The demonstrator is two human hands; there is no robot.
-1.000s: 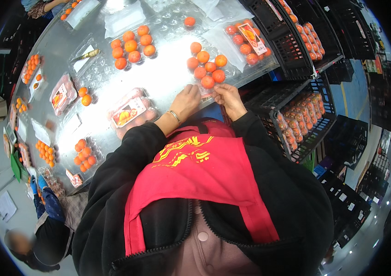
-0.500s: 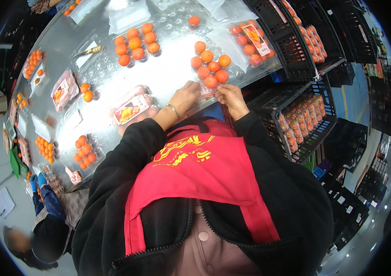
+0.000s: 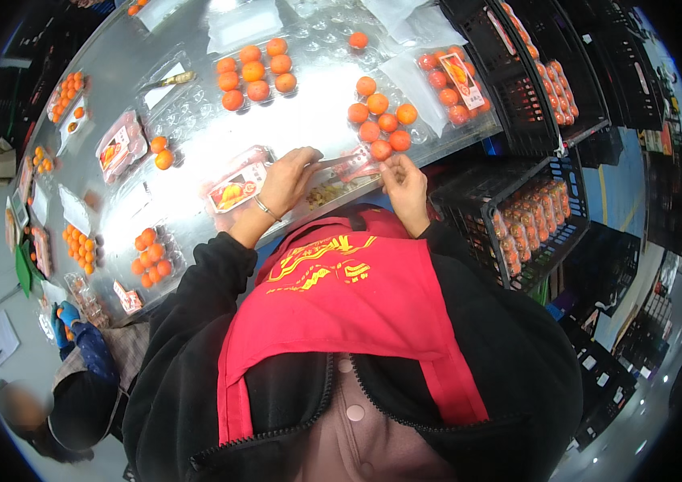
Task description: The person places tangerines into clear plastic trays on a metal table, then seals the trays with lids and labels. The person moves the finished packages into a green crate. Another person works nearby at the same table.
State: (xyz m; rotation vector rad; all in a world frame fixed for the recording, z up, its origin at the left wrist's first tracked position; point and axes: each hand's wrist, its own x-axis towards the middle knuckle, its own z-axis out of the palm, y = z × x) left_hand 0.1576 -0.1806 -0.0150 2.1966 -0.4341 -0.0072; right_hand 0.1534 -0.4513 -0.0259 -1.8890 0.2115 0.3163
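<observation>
My left hand (image 3: 291,178), with a bangle at its wrist, is closed at the table's near edge. From its fingertips a thin greyish strip (image 3: 330,161) runs right, its kind unclear. A pinkish printed label (image 3: 355,164) lies between my hands. My right hand (image 3: 404,189) pinches the label's right end. Just beyond it, loose orange fruits (image 3: 378,128), like tomatoes or persimmons, sit in a clear plastic tray. Left of my left hand is a wrapped pack of fruit (image 3: 236,191) with a printed label.
The metal table (image 3: 188,132) holds an open tray of orange fruits (image 3: 253,71), a knife-like tool (image 3: 174,80) and a wrapped pack (image 3: 459,80). A black crate (image 3: 469,201) of packed fruit stands at right. A person wearing blue gloves (image 3: 68,312) is at lower left.
My left hand has moved left, away from my right hand, and the greyish strip now shows between them. My right hand has shifted slightly down. The whole view has shifted a little.
</observation>
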